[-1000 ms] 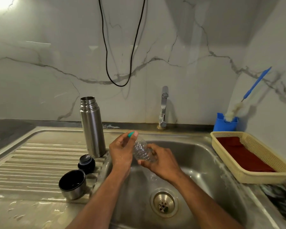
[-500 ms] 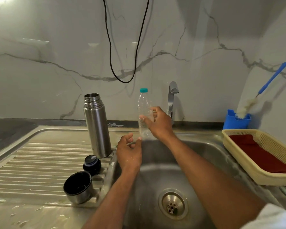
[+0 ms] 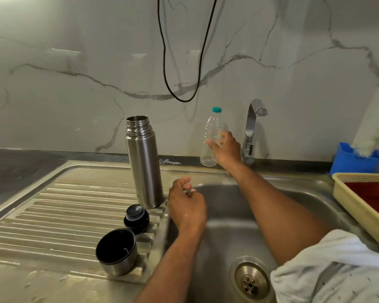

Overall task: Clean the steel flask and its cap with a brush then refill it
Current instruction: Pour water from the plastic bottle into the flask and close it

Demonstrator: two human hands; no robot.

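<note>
Two hands work apart: the right hand has its grip loosely around a clear plastic bottle standing upright at the sink's back ledge, likely parking it. Left hand hovers loosely curled, empty; just left of it stand the open steel flask, stopper and cap, draining.

Flask silver steel. Stopper black, at flask's 6 o'clock. Bottle clear, teal cap. Holder blue. Basket cream, red cloth inside. Wall white, grey-veined marble.
</note>
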